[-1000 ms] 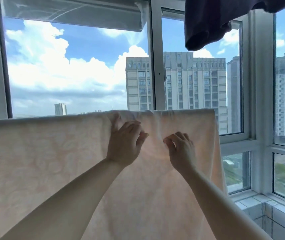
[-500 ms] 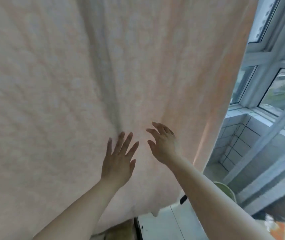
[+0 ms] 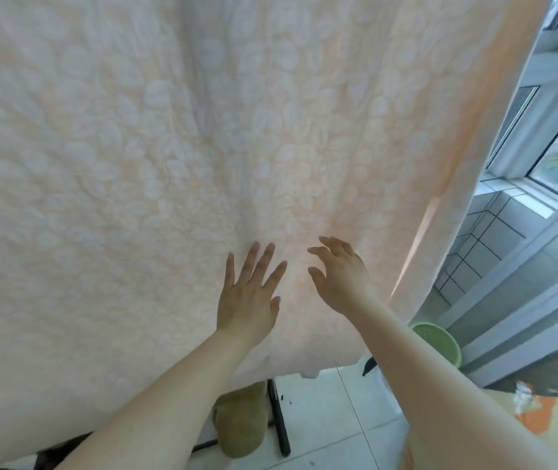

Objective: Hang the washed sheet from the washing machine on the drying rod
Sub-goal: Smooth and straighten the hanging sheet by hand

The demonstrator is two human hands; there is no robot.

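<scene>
Fold gone now, the sheet point(image 3: 176, 157) hangs flat down toward the floor, and both the left hand point(image 3: 248, 300) and right hand point(image 3: 340, 276), fingers spread, gripping nothing, smooth its lower part: hanging looks nearly done.

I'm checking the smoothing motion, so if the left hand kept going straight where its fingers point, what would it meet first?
Most likely the sheet itself: the left hand points up along the hanging cloth, though actual contact is unclear.

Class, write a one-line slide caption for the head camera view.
Both hands, left hand and right hand, spread open against the hanging peach sheet, smoothing it beside the window.
</scene>
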